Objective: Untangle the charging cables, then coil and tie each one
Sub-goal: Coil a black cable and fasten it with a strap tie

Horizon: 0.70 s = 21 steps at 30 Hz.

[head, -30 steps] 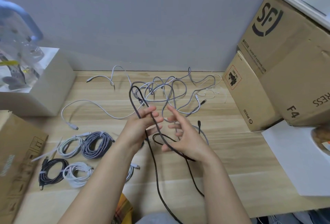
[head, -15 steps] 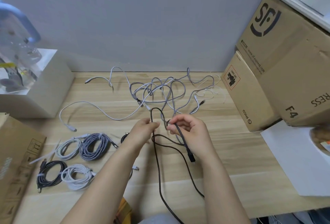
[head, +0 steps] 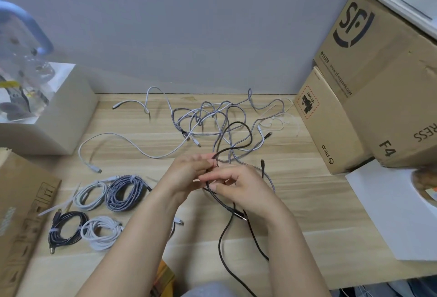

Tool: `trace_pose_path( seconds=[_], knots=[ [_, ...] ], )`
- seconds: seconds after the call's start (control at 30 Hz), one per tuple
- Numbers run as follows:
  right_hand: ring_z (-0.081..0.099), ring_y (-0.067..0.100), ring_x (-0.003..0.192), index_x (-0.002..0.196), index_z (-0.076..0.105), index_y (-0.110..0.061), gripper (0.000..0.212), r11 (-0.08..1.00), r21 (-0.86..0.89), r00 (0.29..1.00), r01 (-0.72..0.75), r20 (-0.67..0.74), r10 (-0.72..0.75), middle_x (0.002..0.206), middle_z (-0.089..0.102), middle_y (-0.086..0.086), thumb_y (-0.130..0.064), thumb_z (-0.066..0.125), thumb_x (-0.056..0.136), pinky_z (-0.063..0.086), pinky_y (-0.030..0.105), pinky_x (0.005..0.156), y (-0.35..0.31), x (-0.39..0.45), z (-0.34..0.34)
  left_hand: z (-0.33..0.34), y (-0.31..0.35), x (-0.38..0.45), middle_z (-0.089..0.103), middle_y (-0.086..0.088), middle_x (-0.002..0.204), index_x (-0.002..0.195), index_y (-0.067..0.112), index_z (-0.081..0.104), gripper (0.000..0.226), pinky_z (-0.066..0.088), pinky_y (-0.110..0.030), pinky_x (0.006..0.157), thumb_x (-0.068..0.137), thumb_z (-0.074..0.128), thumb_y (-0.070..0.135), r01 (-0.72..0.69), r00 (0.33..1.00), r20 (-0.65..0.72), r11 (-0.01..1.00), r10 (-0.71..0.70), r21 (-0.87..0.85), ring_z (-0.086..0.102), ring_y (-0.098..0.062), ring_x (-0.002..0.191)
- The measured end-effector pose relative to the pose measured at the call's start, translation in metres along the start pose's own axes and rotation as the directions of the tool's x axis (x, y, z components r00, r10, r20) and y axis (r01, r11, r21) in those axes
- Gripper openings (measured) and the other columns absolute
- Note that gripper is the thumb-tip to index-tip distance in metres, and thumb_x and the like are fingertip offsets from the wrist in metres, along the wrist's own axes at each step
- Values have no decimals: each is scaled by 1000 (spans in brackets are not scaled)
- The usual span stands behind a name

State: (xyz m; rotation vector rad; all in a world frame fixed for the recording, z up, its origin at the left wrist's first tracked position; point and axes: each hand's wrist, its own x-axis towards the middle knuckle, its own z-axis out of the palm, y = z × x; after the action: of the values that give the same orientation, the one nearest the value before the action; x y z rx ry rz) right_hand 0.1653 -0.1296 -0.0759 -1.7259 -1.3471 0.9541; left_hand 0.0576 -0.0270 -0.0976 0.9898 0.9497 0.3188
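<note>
Both hands up over the middle of the wooden table [head: 307, 244], left hand [head: 186, 173] and right hand [head: 241, 187] each pinching the black cable [head: 238, 147], one loop sticking up past the fingers and the rest trailing off the near edge. Behind, a tangled heap of grey and white cables [head: 212, 116] near the wall. Off left, four coiled, tied cables [head: 125, 192] lying flat beside a cardboard box [head: 21, 214].

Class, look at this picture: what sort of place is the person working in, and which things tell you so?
Probably a home or office storage corner used as a workbench: a light wooden table against a plain wall, stacked shipping cartons and loose charging cables.
</note>
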Motion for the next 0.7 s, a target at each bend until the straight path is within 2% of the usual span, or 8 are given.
trace_pose_path(
  seconds=[0.13, 0.23, 0.3, 0.4, 0.47, 0.57, 0.63, 0.7],
  knots=[
    [58, 4, 87, 105, 70, -30, 38, 989, -70, 939, 131, -310, -146, 94, 62, -10, -8, 64, 74, 41, 15, 81, -2, 2, -11, -3, 1, -7, 56, 5, 70, 92, 14, 64, 21, 40, -15, 47, 94, 48, 2, -22, 1000, 8, 1000, 21, 18, 46, -1, 47],
    [47, -3, 111, 119, 61, -31, 45, 948, -292, 954, 123, -230, -194, 114, 55, -18, -20, 61, 75, 22, 21, 108, -2, 7, -14, -3, 2, -9, 53, 7, 66, 96, 9, 65, 22, 32, -12, 42, 96, 43, 2, -43, 992, 120, 997, 35, 63, 37, -2, 43],
    [44, -15, 103, 118, 62, -29, 38, 937, -341, 970, 83, -186, -154, 114, 61, -18, -30, 59, 80, 19, 26, 112, 2, 7, -10, -2, 4, -9, 48, 0, 68, 98, -1, 62, 20, 30, -14, 41, 97, 43, 5, -79, 985, 163, 992, 62, 98, 32, -4, 42],
    [58, -3, 86, 108, 69, -28, 24, 974, -225, 972, -37, -233, -17, 98, 70, -12, -30, 64, 84, 47, 34, 86, 7, 7, -6, -2, 5, -10, 37, 0, 62, 86, 1, 55, 18, 24, -13, 39, 97, 45, 11, -101, 982, 175, 981, 72, 163, 23, -3, 39],
    [55, 1, 71, 95, 73, -26, 13, 971, -226, 958, -73, -288, 5, 80, 66, -13, -25, 67, 84, 46, 31, 72, 8, 7, -7, -1, 2, -10, 43, 7, 53, 77, 9, 55, 22, 23, -13, 37, 96, 48, 17, -84, 985, 161, 981, 55, 178, 24, -2, 37],
    [57, 8, 70, 82, 75, -17, 4, 980, -191, 897, -62, -441, -29, 71, 60, -12, -18, 71, 81, 44, 26, 69, 10, 8, -12, 0, -2, -12, 38, 8, 48, 74, 14, 53, 29, 24, -15, 40, 89, 49, 38, -45, 974, 225, 985, 6, 165, 22, -5, 38],
    [58, 8, 72, 79, 73, -20, 6, 993, -115, 862, -38, -506, -25, 73, 62, -10, -15, 71, 80, 44, 20, 68, 9, 7, -15, 1, -6, -15, 30, 8, 47, 69, 15, 52, 34, 27, -17, 42, 83, 45, 46, 28, 952, 303, 999, -40, 45, 20, -5, 39],
    [58, 4, 69, 72, 66, -34, 23, 999, -31, 852, -20, -523, 0, 73, 64, -11, -13, 70, 81, 44, 18, 66, 7, 7, -16, 2, -6, -17, 26, 8, 49, 65, 17, 54, 37, 28, -16, 41, 84, 45, 47, 146, 912, 403, 978, -75, -150, 22, -4, 39]
  ],
)
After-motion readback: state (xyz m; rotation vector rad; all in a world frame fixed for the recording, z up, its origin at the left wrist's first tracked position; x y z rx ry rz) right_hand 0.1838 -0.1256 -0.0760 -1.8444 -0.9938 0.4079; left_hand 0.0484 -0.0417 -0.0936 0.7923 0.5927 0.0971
